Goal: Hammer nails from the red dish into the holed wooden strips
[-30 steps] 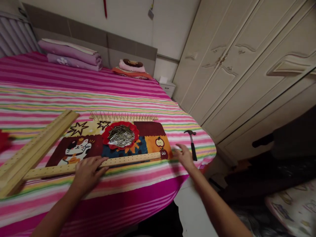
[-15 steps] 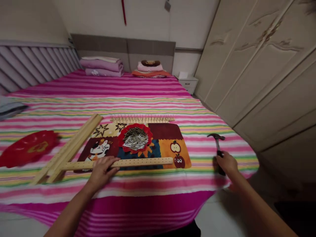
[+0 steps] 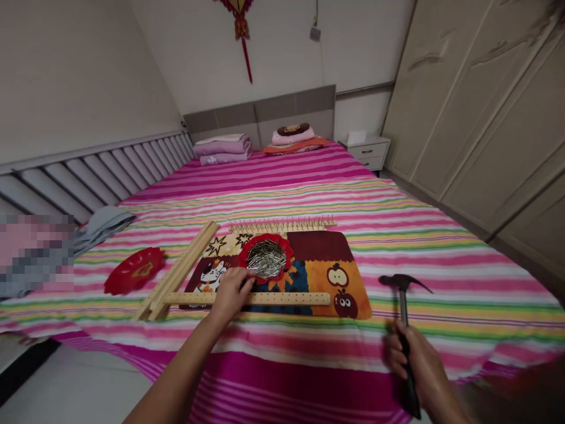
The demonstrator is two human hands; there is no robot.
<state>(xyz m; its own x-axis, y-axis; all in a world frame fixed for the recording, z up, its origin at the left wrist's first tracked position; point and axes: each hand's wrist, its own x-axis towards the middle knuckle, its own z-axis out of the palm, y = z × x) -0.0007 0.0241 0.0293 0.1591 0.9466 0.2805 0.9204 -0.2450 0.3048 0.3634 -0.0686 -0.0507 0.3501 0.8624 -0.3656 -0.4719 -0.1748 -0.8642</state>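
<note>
Black-gripped hammer [image 3: 401, 297], upright and clear of the sheet, clasped low on its handle by the fingers of right hand [image 3: 415, 368] at near edge of striped bed [image 3: 441, 247]. Left hand [image 3: 232, 291], fingers loosely spread, pressed on drilled wooden strip [image 3: 286, 298] lying across cartoon mat [image 3: 339, 277]. Just beyond its fingertips: red dish of nails [image 3: 266, 259]; nailed strip [image 3: 282, 224] at mat's far edge. Leftward: slat bundle [image 3: 180, 268], empty red dish [image 3: 135, 271], grey cloth [image 3: 103, 222]. Far: folded bedding [image 3: 223, 148], nightstand [image 3: 364, 150]. Half a second back: hammer flat on bed under the hand; drilled strip unmoved.
</note>
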